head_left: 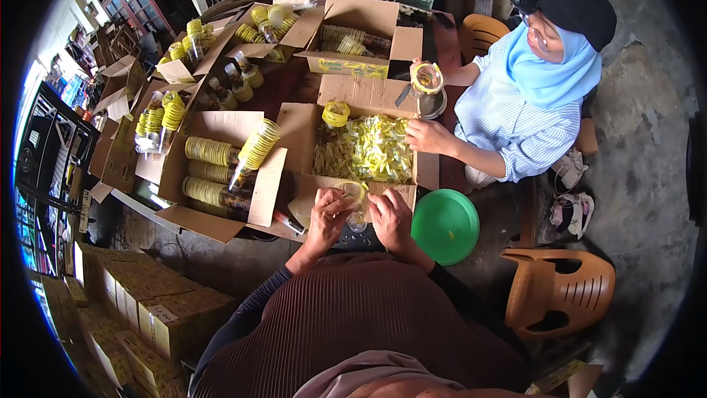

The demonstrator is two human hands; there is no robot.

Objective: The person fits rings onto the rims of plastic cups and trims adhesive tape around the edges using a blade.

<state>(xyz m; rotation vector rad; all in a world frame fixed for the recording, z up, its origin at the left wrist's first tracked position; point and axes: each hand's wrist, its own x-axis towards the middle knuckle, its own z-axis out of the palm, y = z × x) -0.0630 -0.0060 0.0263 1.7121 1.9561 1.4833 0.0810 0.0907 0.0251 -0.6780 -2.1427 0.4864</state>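
Your left hand (329, 217) and right hand (392, 218) pinch the clear cup (359, 196) (thin-looking); an uneven grip could crumple its rim.

Yellow and whitish strips (372, 149) fill the brown cardboard box (353, 91), and the clear cup (357, 215) at its near side has a yellow rim. On the left, ridged stacks (208, 151) are yellow; on the right, the round basin (445, 226) is plain green and 2 chairs (549, 284) are orange. Far right, a blue-and-white striped shirt (541, 136) meets a pale blue headscarf (565, 70) and black cap (573, 4), while nearest is a ribbed brown top (361, 302).
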